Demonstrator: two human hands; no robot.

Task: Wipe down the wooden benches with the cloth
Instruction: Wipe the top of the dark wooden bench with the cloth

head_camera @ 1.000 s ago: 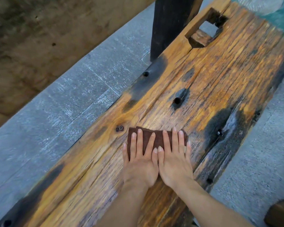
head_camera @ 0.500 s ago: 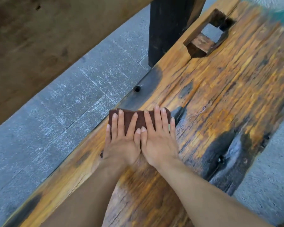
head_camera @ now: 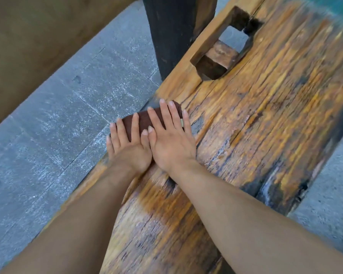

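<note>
The left grip (head_camera: 130, 149) and the right grip (head_camera: 170, 143), both bare hands, lie flat side by side with fingers straight and a little apart. They clamp nothing; they only press down on the dark brown folded cloth (head_camera: 142, 120). The cloth lies at the left edge of the weathered orange-brown wooden worktop (head_camera: 265, 125), and its left end seems to reach a little over that edge. Further along the same edge is a rectangular cut-out hole (head_camera: 226, 46), and beside it, off the edge, stands a black wooden post (head_camera: 170, 32). Below is the grey stone floor (head_camera: 57, 125).

I think the main danger is that the cloth slips off the left edge, because flat hands do not hold it. The grain is rough and cracked, so a fingertip may take a splinter. I count two grips, one cloth, one worktop, one hole, one post.
</note>
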